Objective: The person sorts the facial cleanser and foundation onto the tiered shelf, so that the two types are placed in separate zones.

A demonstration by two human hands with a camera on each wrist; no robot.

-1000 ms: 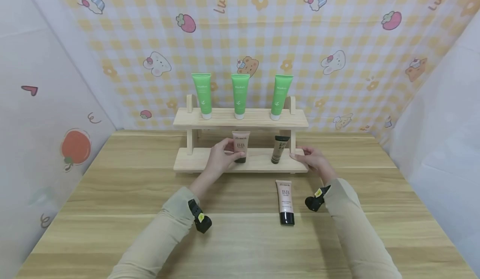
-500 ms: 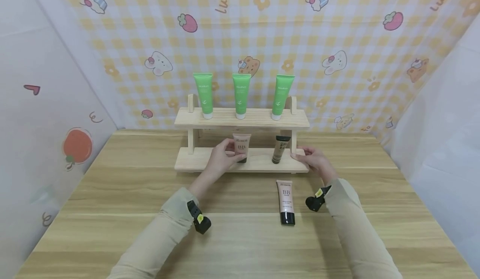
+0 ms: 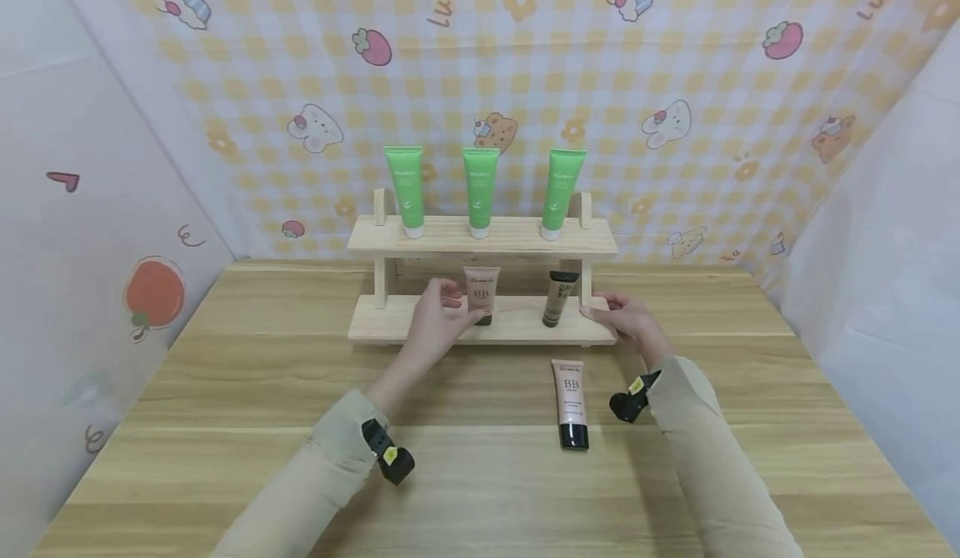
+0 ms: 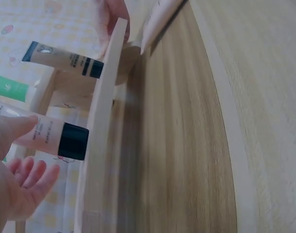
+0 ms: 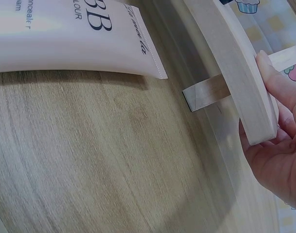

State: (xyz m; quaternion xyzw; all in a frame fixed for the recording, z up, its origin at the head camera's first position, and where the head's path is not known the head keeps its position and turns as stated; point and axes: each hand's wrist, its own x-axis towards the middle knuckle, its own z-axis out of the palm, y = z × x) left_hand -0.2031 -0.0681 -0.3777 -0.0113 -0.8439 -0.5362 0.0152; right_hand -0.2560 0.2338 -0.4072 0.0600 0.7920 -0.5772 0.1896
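A pink BB cream tube with a black cap stands cap-down on the lower board of a two-tier wooden shelf. My left hand is beside it, its thumb in front of the tube. In the left wrist view the fingers are loosened and apart from the tube. My right hand grips the right end of the lower board; the right wrist view shows thumb above and fingers below the board. Left of that hand, a small brown tube with a black top stands on the same board.
Three green tubes stand spaced along the upper board. Another pink BB cream tube lies flat on the wooden table, in front of the shelf's right half. A yellow checked cloth hangs close behind the shelf.
The left hand's fingers have loosened from the pink tube, and its wrist has shifted slightly left and toward me. The tube has settled upright on the board. My right hand has stayed put.
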